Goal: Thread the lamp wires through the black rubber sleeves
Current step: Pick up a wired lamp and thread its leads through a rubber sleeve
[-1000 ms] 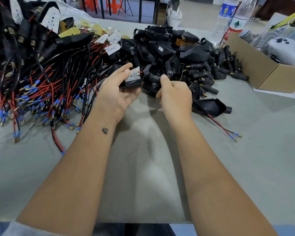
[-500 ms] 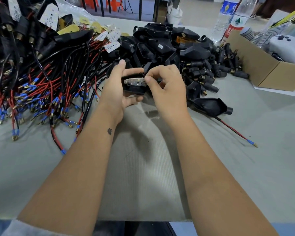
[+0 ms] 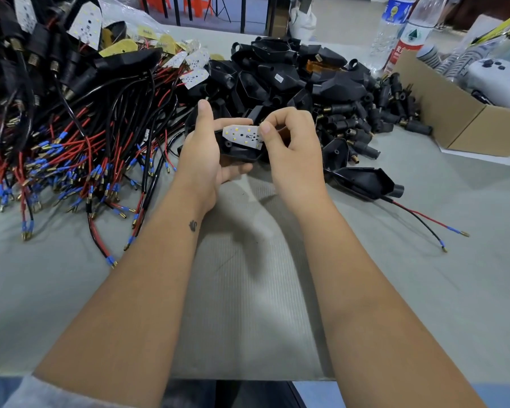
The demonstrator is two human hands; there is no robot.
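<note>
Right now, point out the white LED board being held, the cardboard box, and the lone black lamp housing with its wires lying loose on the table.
white LED board (image 3: pixel 242 136): head view, middle of its white face.
cardboard box (image 3: pixel 442 113): head view, its near side wall.
lone black lamp housing (image 3: pixel 362 182): head view, middle of its black shell.

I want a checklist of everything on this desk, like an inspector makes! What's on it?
Surface: grey table, bare in front of the arms.
Job's things: black lamp shell with a white light board on top, held above the table; a heap of black shells behind; small black sleeves piled to the right.
Clutter: cardboard box, two water bottles.
Hands: left hand holds the shell; right hand pinches the board's end.
Cables: big tangle of red and black wires on the left; one shell on the right trails two wires.
Surroundings: chair legs beyond the table.
</note>
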